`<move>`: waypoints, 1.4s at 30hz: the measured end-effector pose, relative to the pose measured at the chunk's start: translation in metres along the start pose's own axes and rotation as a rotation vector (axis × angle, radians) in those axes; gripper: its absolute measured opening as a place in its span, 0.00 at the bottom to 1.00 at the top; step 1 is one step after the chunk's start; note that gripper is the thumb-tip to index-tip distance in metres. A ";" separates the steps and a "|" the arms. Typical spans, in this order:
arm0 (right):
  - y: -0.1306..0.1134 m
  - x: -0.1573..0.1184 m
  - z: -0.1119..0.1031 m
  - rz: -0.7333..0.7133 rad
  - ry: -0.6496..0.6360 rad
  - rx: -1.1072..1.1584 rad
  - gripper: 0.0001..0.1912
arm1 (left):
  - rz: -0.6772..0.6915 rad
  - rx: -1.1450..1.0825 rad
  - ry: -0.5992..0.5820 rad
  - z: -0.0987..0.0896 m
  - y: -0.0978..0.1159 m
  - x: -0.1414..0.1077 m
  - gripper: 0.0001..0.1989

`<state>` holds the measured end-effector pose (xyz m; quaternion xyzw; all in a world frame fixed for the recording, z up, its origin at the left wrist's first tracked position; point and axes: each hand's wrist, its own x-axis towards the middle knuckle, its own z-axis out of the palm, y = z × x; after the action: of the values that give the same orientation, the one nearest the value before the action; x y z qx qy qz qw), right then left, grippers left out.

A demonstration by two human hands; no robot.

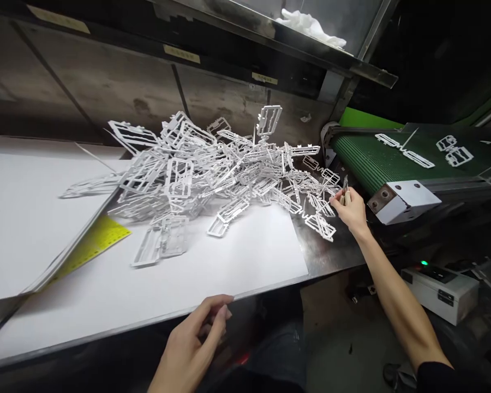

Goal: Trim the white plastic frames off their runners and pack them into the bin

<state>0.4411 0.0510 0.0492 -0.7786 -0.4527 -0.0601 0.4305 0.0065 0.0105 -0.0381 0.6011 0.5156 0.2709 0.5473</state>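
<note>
A big tangled heap of white plastic frame parts (213,174) lies on white paper (237,262) on a metal bench. My right hand (352,210) reaches to the heap's right edge, fingers closed on a small metal tool, perhaps cutters (345,188), whose tip touches a frame part there. My left hand (196,344) hovers at the bench's front edge, fingers loosely curled and apart, holding nothing.
A green conveyor belt (372,158) at right carries a few more white parts (454,153). A stack of white sheets (24,218) and a yellow perforated strip (94,245) lie at left. Overhead is a metal shelf (311,52) with a white cloth; a white box (442,289) sits below the belt.
</note>
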 end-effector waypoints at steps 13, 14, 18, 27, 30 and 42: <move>-0.007 -0.013 0.008 -0.038 -0.006 0.244 0.22 | -0.177 -0.403 -0.507 0.148 0.112 0.143 0.16; -0.004 -0.013 0.007 -0.031 -0.004 0.259 0.23 | -0.206 -0.425 -0.518 0.158 0.113 0.150 0.16; 0.010 -0.012 -0.001 0.010 0.044 0.308 0.24 | -0.275 -0.495 -0.479 0.174 0.106 0.160 0.15; -0.004 -0.027 -0.008 -0.014 0.075 0.455 0.25 | -0.367 -0.564 -0.582 0.188 0.107 0.165 0.15; -0.015 -0.029 -0.016 -0.028 0.091 0.498 0.25 | -0.320 -0.646 -0.565 0.194 0.111 0.155 0.13; -0.027 -0.045 -0.062 0.102 -0.026 0.674 0.30 | -0.105 -0.886 -0.402 0.184 0.112 0.098 0.10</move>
<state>0.4129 -0.0174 0.0823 -0.6149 -0.4129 0.1242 0.6603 0.2377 0.0459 -0.0032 0.3239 0.2644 0.3150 0.8520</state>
